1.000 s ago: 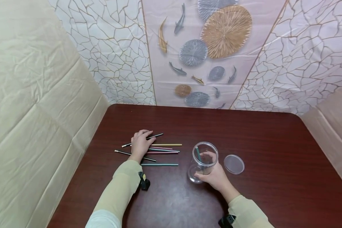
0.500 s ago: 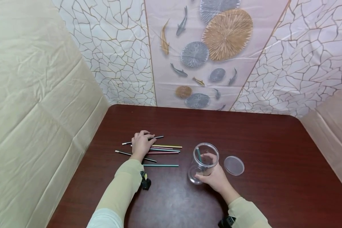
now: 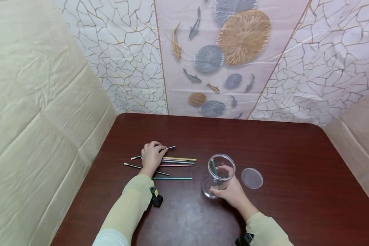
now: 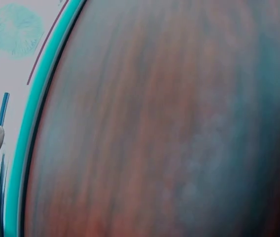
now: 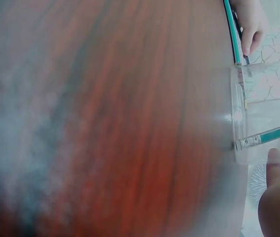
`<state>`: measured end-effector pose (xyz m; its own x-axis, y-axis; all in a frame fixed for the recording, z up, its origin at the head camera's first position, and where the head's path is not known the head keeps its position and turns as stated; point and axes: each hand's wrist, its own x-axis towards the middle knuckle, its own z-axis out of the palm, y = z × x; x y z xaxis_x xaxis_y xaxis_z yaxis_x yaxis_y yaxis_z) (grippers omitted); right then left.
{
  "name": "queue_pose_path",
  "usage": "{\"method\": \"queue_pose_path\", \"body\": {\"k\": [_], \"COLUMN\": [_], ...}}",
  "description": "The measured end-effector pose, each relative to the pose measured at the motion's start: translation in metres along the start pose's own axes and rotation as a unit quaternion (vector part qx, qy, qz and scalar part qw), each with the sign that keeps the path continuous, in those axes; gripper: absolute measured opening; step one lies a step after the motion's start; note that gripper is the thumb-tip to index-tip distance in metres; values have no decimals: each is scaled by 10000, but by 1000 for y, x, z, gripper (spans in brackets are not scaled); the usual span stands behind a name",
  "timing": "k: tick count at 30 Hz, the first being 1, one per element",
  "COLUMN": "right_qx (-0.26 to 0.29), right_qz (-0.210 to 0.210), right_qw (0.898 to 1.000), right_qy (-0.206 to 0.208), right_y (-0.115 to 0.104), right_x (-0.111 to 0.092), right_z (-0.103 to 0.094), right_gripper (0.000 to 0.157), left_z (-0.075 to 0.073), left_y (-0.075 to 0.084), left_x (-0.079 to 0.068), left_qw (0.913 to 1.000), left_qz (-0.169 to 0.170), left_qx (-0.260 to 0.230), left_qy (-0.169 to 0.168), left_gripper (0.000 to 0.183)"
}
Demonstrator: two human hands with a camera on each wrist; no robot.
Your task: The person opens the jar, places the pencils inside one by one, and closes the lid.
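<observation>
Half a second on, the black pencil (image 3: 172, 147) left of the jar (image 3: 209, 181) slants slightly more, pinched in the left grip (image 3: 152, 156), with other pencils (image 3: 179, 162) alongside; the right grip (image 3: 233, 192) still wraps the jar (a green pencil (image 3: 213, 166) leans inside), and the lid (image 3: 252, 178) stays just right of it.
</observation>
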<state>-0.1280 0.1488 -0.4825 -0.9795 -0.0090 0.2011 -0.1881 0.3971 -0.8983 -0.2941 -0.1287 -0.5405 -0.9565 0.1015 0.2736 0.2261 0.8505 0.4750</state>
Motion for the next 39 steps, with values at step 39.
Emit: {"method": "queue_pose_path", "body": {"k": [39], "right_qx": [-551], "right_qz": [-81], "right_qw": [9984], "right_qy": [-137], "right_y": [36], "right_x": [2], "right_z": [-1], "right_gripper": [82], "left_z": [-50], "left_y": [55], "left_x": [5], "left_qw": [9787], "left_qz": [897], "left_qx": [-1443], "left_qy": [1150], "left_gripper": [19]}}
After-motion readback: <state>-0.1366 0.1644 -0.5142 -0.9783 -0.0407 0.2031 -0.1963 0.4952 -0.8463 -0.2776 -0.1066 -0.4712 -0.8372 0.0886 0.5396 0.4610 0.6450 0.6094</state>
